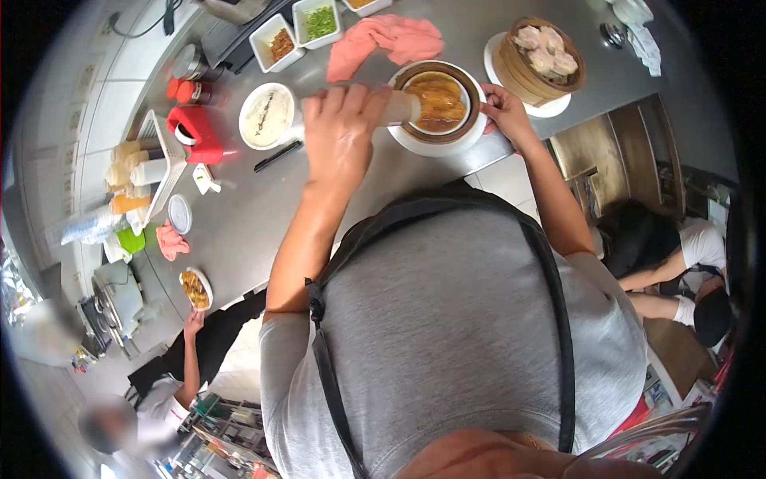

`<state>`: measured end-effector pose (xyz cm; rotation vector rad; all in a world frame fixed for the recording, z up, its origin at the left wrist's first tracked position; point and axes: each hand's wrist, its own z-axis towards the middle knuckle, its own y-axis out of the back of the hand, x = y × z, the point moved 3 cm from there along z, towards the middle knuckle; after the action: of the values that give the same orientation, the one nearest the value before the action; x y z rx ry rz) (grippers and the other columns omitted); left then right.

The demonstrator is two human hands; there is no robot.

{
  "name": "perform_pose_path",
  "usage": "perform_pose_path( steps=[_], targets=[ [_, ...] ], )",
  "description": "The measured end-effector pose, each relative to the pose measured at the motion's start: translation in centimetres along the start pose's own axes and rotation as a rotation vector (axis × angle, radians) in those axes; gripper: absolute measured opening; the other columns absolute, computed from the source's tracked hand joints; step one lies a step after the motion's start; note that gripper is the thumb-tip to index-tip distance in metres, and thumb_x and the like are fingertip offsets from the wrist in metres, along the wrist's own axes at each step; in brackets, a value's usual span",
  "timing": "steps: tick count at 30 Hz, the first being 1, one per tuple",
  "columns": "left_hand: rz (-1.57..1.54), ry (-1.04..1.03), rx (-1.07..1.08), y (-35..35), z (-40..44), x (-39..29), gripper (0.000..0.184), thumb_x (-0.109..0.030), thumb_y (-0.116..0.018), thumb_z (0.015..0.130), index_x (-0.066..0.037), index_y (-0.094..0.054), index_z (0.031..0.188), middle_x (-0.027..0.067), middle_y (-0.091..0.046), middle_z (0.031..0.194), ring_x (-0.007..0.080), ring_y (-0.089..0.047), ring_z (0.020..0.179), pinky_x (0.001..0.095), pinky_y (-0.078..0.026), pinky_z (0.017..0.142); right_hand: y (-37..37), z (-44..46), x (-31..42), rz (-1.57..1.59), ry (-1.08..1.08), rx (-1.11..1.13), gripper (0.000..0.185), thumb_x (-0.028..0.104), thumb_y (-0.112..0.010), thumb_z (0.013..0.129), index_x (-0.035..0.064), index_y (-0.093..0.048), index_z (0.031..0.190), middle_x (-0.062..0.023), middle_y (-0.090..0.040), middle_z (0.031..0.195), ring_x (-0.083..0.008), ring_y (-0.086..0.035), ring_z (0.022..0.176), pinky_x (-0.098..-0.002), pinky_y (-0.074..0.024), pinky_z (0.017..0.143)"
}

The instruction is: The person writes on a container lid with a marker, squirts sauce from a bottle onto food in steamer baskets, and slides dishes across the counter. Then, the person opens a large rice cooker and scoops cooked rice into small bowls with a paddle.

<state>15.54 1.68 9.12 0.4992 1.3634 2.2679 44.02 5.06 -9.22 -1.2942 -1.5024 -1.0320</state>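
My left hand (343,128) is wrapped round a squeeze bottle (401,108), tipped sideways with its end over a bowl. That white bowl (465,108) holds brown-orange food in sauce (439,94) and sits inside a round bamboo steamer (476,100). Under the steamer lies a white plate (415,144). My right hand (507,116) grips the right rim of the plate, close to the steamer's side; its fingertips are partly hidden. A second bamboo steamer (519,76) with several dumplings (546,52) stands on another plate to the right.
Left of my left hand are a round white tub (267,116) with handwriting and a black marker (278,156). Behind lie a pink cloth (383,41) and tubs of chopped toppings (321,22). A co-worker's hand (194,321) holds a dish at lower left; other people are at right.
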Motion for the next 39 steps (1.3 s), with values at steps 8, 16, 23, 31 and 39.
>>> perform_pose_path(
  steps=[8, 16, 23, 31, 39],
  targets=[
    [-0.953, 0.567, 0.157, -4.4, -6.3, 2.7, 0.058, -0.008, -0.083, 0.070, -0.006, -0.059, 0.123, 0.0048, -0.065, 0.106, 0.0183, -0.060, 0.097, 0.0346, -0.048, 0.080, -0.5, -0.2, 0.0, -0.105, 0.026, -0.082, 0.036, 0.004, -0.061, 0.091, -0.0026, -0.055, 0.125, -0.0009, -0.059, 0.075, -0.0071, -0.057, 0.057, -0.0211, -0.0495, 0.047],
    [-1.474, 1.004, 0.044, -0.3, -13.6, 7.9, 0.064, -0.005, -0.085, 0.068, -0.002, -0.056, 0.125, 0.0047, -0.064, 0.103, 0.0127, -0.060, 0.095, 0.0278, -0.051, 0.077, -0.4, -0.1, -1.7, -0.071, 0.146, -0.198, 0.034, -0.001, -0.054, 0.093, -0.0026, -0.054, 0.127, 0.0023, -0.055, 0.074, -0.0043, -0.051, 0.058, -0.0184, -0.0461, 0.047],
    [-0.376, 0.888, 0.005, 13.2, -24.3, 18.0, 0.063, -0.004, -0.086, 0.057, -0.010, -0.067, 0.117, 0.0103, -0.065, 0.109, 0.0265, -0.061, 0.105, 0.0354, -0.050, 0.086, -0.1, 0.8, -4.4, -0.137, 0.492, -0.482, 0.020, 0.009, -0.054, 0.099, -0.0005, -0.060, 0.115, 0.0016, -0.063, 0.082, -0.0002, -0.045, 0.054, -0.0160, -0.0341, 0.045],
    [0.406, 0.740, 0.497, 17.7, -31.9, 22.5, 0.057, -0.009, -0.080, 0.061, -0.019, -0.066, 0.115, 0.0006, -0.062, 0.098, 0.0210, -0.060, 0.092, 0.0363, -0.043, 0.081, -0.3, 0.7, -3.8, -0.118, 0.496, -0.512, 0.020, 0.012, -0.055, 0.099, -0.0035, -0.062, 0.111, -0.0071, -0.066, 0.103, -0.0112, -0.061, 0.093, -0.0257, -0.0483, 0.085],
    [0.471, 0.747, 0.495, 14.5, -31.9, 25.9, 0.062, -0.012, -0.082, 0.062, -0.022, -0.064, 0.120, 0.0001, -0.064, 0.103, 0.0210, -0.060, 0.098, 0.0365, -0.044, 0.084, -0.4, 0.5, -3.3, -0.231, 0.476, -0.527, 0.021, 0.013, -0.053, 0.100, -0.0030, -0.062, 0.111, -0.0062, -0.066, 0.102, -0.0105, -0.060, 0.091, -0.0251, -0.0479, 0.083]
  ],
)
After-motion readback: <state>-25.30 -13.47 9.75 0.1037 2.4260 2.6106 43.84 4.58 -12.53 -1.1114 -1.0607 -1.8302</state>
